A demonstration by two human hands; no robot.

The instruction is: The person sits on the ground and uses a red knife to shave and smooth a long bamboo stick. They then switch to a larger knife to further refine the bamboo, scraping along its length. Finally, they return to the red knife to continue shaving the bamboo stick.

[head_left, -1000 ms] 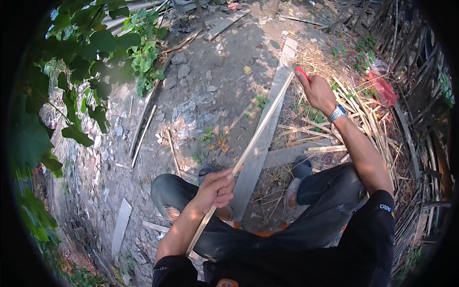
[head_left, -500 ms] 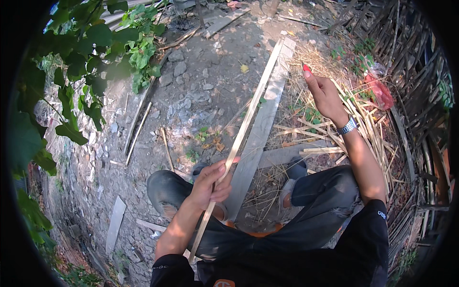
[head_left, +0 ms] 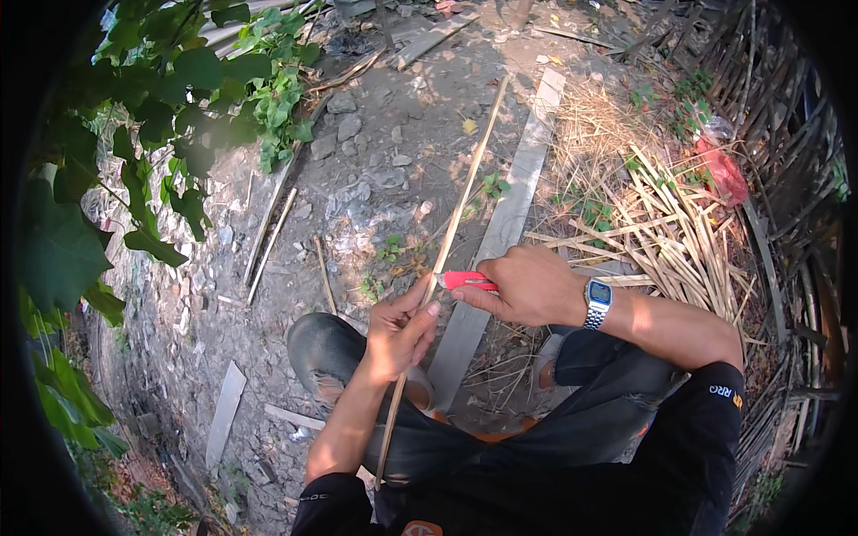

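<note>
A long thin wooden strip (head_left: 474, 179) runs up from beside my left thigh and slants slightly right, with its far end raised above the ground. My left hand (head_left: 398, 332) is closed around it at about mid-length. My right hand (head_left: 534, 288) grips a red-handled utility knife (head_left: 466, 280), and its tip meets the strip just above my left fingers. A small part of the blade shows; how far it bites into the wood cannot be made out. Below the knife, a grey plank (head_left: 500, 223) stretches away from between my feet.
To the right lies a heap of cut strips (head_left: 684, 237), with thin straw-like shavings (head_left: 594, 125) behind it. Leafy branches (head_left: 188, 80) hang at upper left. A stick fence (head_left: 778, 116) borders the right side, beside a red plastic bag (head_left: 722, 171). Stones (head_left: 347, 128) litter the ground.
My right hand has come down and left from over the shavings, bringing the knife against the strip. The strip has turned in my left hand and shows a narrower side.
</note>
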